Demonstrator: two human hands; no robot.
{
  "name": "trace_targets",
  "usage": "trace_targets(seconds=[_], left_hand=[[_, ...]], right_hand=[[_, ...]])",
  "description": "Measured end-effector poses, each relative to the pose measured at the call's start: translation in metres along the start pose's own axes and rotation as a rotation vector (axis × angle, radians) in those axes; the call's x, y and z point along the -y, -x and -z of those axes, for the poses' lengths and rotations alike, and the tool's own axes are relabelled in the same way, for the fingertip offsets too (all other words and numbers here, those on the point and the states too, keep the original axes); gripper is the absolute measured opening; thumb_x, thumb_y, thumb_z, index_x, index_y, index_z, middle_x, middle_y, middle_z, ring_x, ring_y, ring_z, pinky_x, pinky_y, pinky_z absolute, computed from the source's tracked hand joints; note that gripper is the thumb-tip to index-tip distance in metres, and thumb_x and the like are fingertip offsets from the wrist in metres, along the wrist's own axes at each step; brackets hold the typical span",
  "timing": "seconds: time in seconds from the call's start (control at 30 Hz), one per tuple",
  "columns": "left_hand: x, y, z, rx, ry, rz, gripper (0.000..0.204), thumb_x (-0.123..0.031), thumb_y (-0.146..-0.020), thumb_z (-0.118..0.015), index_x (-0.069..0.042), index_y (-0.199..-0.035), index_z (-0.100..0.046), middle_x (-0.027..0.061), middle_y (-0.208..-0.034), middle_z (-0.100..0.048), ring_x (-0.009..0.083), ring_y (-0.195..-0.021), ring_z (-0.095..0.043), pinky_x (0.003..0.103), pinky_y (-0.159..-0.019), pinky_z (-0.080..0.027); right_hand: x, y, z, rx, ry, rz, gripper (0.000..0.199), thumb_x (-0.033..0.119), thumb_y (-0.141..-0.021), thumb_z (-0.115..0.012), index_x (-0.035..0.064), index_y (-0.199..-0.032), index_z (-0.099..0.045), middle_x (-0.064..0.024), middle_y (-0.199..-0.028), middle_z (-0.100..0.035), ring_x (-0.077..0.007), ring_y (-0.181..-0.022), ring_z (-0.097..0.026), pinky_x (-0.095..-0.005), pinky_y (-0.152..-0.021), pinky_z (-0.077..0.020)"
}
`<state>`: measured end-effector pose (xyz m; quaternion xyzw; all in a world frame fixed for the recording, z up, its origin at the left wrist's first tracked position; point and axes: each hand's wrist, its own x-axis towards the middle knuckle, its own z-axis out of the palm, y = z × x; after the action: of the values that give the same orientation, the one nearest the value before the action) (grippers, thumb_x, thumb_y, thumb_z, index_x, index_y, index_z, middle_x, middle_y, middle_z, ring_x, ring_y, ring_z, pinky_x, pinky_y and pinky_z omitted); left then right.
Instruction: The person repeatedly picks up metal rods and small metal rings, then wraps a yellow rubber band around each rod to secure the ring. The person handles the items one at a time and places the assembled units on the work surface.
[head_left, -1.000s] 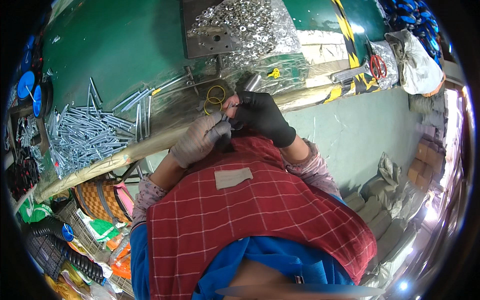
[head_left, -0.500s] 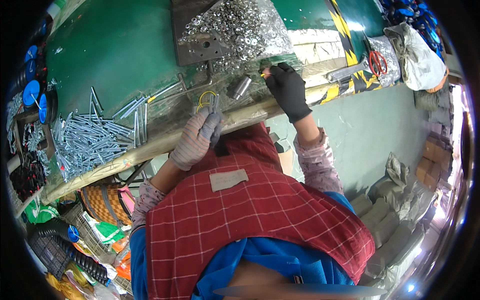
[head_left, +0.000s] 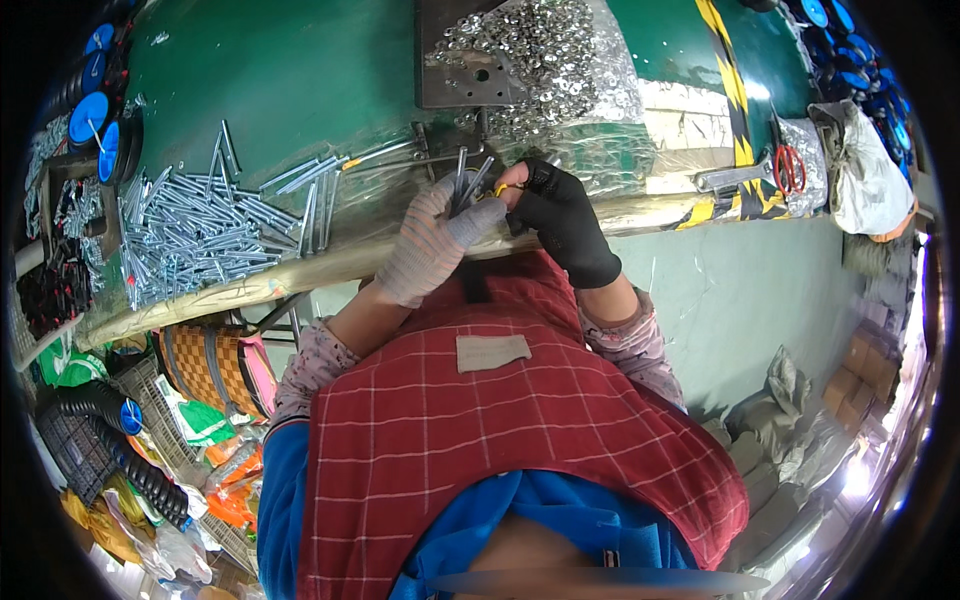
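My left hand (head_left: 432, 238), in a grey striped glove, is closed around a few silver metal rods (head_left: 461, 172) that stick up past its fingers. Against it is my right hand (head_left: 566, 215), in a black glove with bare fingertips. Its thumb and finger pinch together at a thin yellow band (head_left: 501, 190) beside the rods. How far the band goes round them is hidden by my fingers. Both hands are over the near edge of the green table (head_left: 290, 90). To their left lies a heap of similar rods (head_left: 200, 235).
A dark metal plate (head_left: 440, 85) and a pile of small shiny washers (head_left: 545, 65) lie beyond my hands. At the right are an adjustable wrench (head_left: 730, 178), red-handled scissors (head_left: 790, 168) and a white sack (head_left: 865, 175). A checkered bag (head_left: 205, 370) stands below the table at left.
My right hand has come left and down to meet my left hand, which has risen slightly with the rods. The yellow loop that showed by the left hand is now mostly covered. The view has shifted.
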<state>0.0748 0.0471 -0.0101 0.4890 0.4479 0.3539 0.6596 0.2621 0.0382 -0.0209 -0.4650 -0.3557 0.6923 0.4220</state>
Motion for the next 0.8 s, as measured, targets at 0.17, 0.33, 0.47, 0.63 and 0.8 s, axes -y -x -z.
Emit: trace_targets(seconds=[0.17, 0.33, 0.47, 0.63, 0.8], left_hand=[[0.007, 0.003, 0.012, -0.082, 0.096, 0.089, 0.015, -0.018, -0.089, -0.070, -0.004, -0.096, -0.068, -0.0020, -0.079, -0.062, 0.0055, -0.073, -0.052, 0.023, -0.068, -0.044], [0.013, 0.002, 0.021, 0.034, 0.551, 0.330, 0.012, -0.015, -0.089, -0.067, -0.008, -0.099, -0.065, -0.0070, -0.065, -0.047, 0.0040, -0.051, -0.037, 0.021, -0.048, -0.028], [0.007, 0.005, 0.027, 0.071, 0.784, 0.369, 0.011, -0.015, -0.090, -0.064, -0.008, -0.098, -0.062, -0.0081, -0.058, -0.033, 0.0056, -0.044, -0.029, 0.022, -0.044, -0.022], [0.009, 0.005, 0.040, 0.186, 0.813, 0.435, 0.011, -0.016, -0.091, -0.063, -0.008, -0.097, -0.061, -0.0081, -0.057, -0.033, 0.0053, -0.044, -0.029, 0.022, -0.045, -0.022], [0.001, 0.011, 0.032, 0.086, 0.492, 0.381, 0.014, -0.020, -0.094, -0.062, -0.007, -0.099, -0.062, -0.0082, -0.061, -0.041, 0.0035, -0.050, -0.033, 0.021, -0.047, -0.024]], right_hand=[[0.000, -0.005, -0.008, -0.027, 0.011, -0.023, 0.011, 0.012, -0.093, -0.064, 0.0028, -0.098, -0.064, -0.0007, -0.077, -0.061, -0.0082, -0.068, -0.058, -0.0240, -0.060, -0.0463], [-0.002, -0.003, -0.018, -0.027, -0.281, -0.120, 0.013, 0.014, -0.092, -0.063, 0.0029, -0.100, -0.063, -0.0012, -0.079, -0.061, -0.0086, -0.069, -0.057, -0.0243, -0.062, -0.0455], [-0.001, -0.004, -0.007, 0.147, 0.131, -0.096, 0.015, 0.013, -0.092, -0.060, 0.0023, -0.103, -0.061, -0.0035, -0.082, -0.062, -0.0098, -0.071, -0.059, -0.0244, -0.062, -0.0458], [0.001, -0.002, 0.004, 0.060, 0.001, -0.127, 0.015, 0.011, -0.092, -0.059, 0.0020, -0.103, -0.060, -0.0050, -0.083, -0.062, -0.0106, -0.074, -0.060, -0.0230, -0.065, -0.0458], [-0.019, -0.006, 0.002, 0.190, -0.162, 0.028, 0.014, 0.012, -0.093, -0.056, 0.0015, -0.101, -0.061, -0.0067, -0.085, -0.063, -0.0107, -0.067, -0.056, -0.0220, -0.061, -0.0444]])
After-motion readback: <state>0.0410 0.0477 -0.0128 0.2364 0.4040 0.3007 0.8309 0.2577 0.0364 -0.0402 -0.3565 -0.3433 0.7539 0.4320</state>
